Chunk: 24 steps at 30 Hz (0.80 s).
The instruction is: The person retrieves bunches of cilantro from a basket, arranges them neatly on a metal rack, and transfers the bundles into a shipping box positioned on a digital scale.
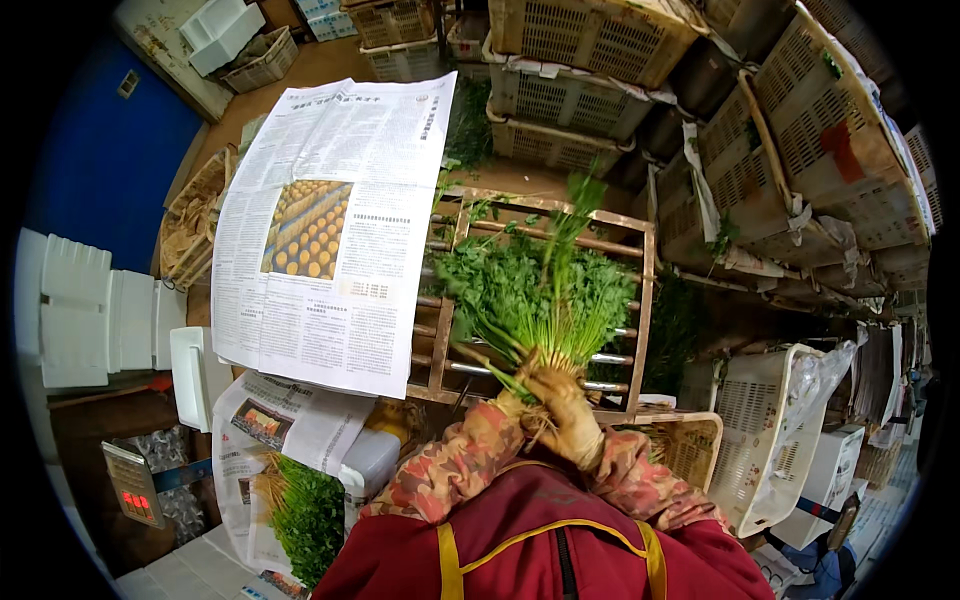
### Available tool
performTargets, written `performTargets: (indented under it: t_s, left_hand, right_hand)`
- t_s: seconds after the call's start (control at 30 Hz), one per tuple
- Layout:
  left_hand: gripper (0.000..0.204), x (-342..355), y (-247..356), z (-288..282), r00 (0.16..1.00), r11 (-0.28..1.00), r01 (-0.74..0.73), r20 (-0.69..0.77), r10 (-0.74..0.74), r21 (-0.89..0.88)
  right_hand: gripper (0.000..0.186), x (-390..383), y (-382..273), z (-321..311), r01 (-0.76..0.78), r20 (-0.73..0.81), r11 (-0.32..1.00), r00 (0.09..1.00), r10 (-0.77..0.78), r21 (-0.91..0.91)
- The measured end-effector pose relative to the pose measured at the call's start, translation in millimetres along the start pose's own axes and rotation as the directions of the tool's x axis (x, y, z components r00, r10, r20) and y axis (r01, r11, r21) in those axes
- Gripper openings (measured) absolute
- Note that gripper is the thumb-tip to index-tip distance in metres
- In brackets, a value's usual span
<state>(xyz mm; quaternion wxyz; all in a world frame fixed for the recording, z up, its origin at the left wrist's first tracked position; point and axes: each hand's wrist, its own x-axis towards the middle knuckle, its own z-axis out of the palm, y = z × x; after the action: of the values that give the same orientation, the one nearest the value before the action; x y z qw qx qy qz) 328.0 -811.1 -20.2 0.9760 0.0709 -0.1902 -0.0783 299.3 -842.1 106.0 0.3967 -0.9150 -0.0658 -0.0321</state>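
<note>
Basically, R hand (567,412) round herb bunch (550,310), L hand (516,408) mostly obsc.

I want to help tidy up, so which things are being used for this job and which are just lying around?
Seem to be in use:
leafy greens, gripped near the roots by the right hand
barred frame beneath
perhaps the big newspaper alongside

Probably just lying about:
white foam boxes at left
stacked crates beyond the frame
</note>
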Motion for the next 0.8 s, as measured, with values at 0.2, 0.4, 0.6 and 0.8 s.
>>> performTargets:
  t_s: [0.2,0.4,0.6,0.8]
  left_hand:
    - [0.053,24.8,89.0,-29.6,0.150,0.246,0.937,-0.352,-0.924,-0.247]
    - [0.061,-6.0,104.5,-62.9,0.337,0.300,0.939,-0.275,-0.901,0.166]
    - [0.048,-12.2,93.7,-65.3,0.176,0.193,0.981,-0.413,-0.894,0.001]
    - [0.044,-1.4,100.6,-43.2,0.305,0.338,0.941,-0.377,-0.874,-0.022]
  right_hand:
    - [0.050,-9.9,-23.7,-37.8,0.007,0.250,0.984,0.967,-0.052,0.177]
    - [0.037,57.6,50.6,-71.8,-0.323,-0.323,0.942,0.885,0.335,0.093]
    - [0.062,140.2,144.8,-67.0,-0.599,0.015,0.700,0.755,0.655,-0.390]
    - [0.039,141.0,218.1,-135.0,-0.628,-0.381,0.770,0.687,0.618,0.115]
